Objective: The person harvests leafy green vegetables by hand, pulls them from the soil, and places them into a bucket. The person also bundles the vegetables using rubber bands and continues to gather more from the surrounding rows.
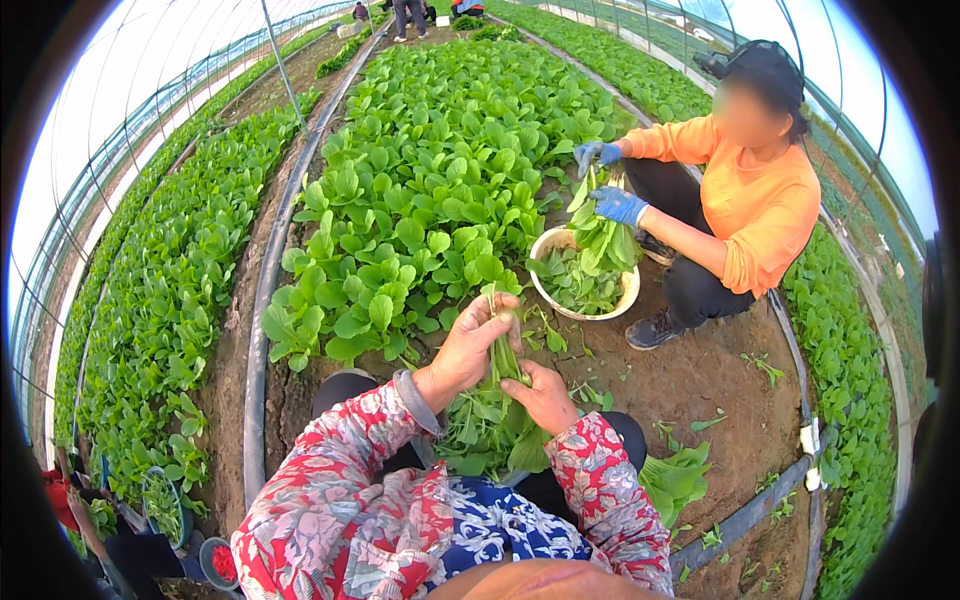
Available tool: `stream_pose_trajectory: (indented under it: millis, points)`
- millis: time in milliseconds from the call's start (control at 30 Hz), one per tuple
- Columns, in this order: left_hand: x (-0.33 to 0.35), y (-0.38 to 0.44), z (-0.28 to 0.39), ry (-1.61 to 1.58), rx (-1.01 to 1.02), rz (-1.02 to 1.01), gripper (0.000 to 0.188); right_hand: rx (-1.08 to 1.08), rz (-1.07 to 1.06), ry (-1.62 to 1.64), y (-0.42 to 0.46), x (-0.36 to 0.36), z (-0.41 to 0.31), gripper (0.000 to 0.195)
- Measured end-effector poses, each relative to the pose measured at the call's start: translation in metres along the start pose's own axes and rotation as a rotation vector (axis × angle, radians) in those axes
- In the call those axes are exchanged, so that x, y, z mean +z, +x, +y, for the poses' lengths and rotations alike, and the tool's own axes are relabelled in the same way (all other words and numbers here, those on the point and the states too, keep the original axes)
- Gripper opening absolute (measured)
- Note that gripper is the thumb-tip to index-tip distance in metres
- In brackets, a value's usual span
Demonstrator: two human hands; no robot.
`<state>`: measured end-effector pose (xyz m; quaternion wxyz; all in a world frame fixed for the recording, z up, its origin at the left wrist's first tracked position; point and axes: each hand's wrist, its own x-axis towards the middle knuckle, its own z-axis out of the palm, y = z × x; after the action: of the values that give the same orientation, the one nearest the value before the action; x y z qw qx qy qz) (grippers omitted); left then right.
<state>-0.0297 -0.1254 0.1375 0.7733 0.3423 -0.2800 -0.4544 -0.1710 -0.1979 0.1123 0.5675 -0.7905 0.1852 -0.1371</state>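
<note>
My left hand (472, 337) grips the upper, root end of a small bunch of leafy greens (504, 360), its fingers curled round the pale stems. Lower on the same bunch, my right hand (546, 394) pinches the stalks between thumb and fingers. The leaves hang downward, toward me. Under both hands, loose greens (469, 431) are heaped between my knees, apparently in a container mostly hidden by leaves and sleeves. More cut greens (675, 480) lie on the soil beside my right forearm.
A co-worker in orange (757, 202) squats at right, blue-gloved hands holding greens over a white bucket (585, 315). Leafy rows (420, 217) grow ahead. A dark hose (262, 322) runs along the left; a pipe (750, 517) crosses at lower right. Another person's basin (184, 517) stands lower left.
</note>
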Motion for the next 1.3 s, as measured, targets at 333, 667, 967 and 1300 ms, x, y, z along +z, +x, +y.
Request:
stream_pose_trajectory:
  millis: [333, 667, 967, 1300]
  points:
    - [-0.035, 0.010, 0.017, -0.023, 0.159, 0.172, 0.015, 0.071, -0.189, -0.103, -0.001, 0.003, 0.013, 0.028]
    - [-0.057, 0.000, 0.016, 0.534, -0.015, -0.182, 0.043, 0.087, -0.026, 0.220, 0.005, -0.002, 0.018, 0.031]
    - [-0.026, -0.006, 0.001, 0.300, 0.022, -0.140, 0.032, 0.059, 0.084, 0.475, 0.008, 0.001, 0.001, 0.036]
    - [-0.008, -0.019, -0.020, 0.799, 0.153, -0.220, 0.038, -0.135, 0.126, 0.696, 0.010, -0.003, -0.002, 0.044]
